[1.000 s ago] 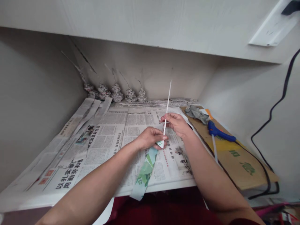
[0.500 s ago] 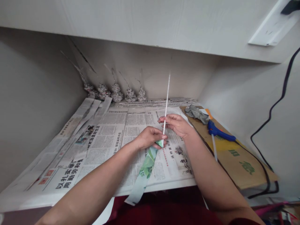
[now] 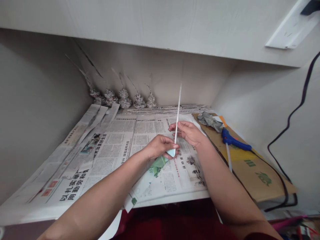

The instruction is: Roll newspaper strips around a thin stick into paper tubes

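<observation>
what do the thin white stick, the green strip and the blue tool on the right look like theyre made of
Thin white stick: probably tightly rolled paper, matt; similar printed rolls lie behind. Green strip: printed paper, slightly glossy, bending limply from the left hand. Blue tool: smooth moulded plastic, apparently a glue gun on cardboard.

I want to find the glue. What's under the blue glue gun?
The blue glue gun lies on a flat brown cardboard sheet, beside a crumpled grey cloth. What the cardboard covers is hidden.

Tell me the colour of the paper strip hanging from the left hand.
Pale blue-white with green leafy print, best seen in the head view: strip, left hand.
</observation>
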`<move>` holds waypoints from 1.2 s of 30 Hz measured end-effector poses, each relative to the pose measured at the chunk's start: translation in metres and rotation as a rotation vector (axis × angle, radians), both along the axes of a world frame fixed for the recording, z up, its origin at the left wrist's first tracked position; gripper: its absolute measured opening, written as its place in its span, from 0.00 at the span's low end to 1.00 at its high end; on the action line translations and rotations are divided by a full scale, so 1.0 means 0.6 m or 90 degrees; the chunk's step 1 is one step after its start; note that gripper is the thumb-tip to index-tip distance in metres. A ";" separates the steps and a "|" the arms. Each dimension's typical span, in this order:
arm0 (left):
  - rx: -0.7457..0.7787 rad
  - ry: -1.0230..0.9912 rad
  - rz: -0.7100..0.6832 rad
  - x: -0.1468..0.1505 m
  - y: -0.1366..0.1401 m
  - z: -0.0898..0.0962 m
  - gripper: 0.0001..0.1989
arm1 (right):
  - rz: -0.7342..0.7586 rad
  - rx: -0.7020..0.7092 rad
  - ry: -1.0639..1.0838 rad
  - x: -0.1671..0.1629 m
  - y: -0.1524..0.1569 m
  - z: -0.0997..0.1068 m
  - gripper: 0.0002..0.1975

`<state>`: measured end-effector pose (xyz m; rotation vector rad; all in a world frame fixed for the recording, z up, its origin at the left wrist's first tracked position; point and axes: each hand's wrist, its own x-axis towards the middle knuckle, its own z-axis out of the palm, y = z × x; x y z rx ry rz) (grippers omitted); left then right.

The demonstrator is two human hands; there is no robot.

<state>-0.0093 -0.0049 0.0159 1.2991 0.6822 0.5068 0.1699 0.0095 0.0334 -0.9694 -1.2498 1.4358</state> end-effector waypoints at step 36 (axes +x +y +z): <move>0.001 -0.009 -0.028 -0.001 0.004 -0.006 0.20 | 0.046 0.017 -0.012 0.006 -0.002 -0.001 0.09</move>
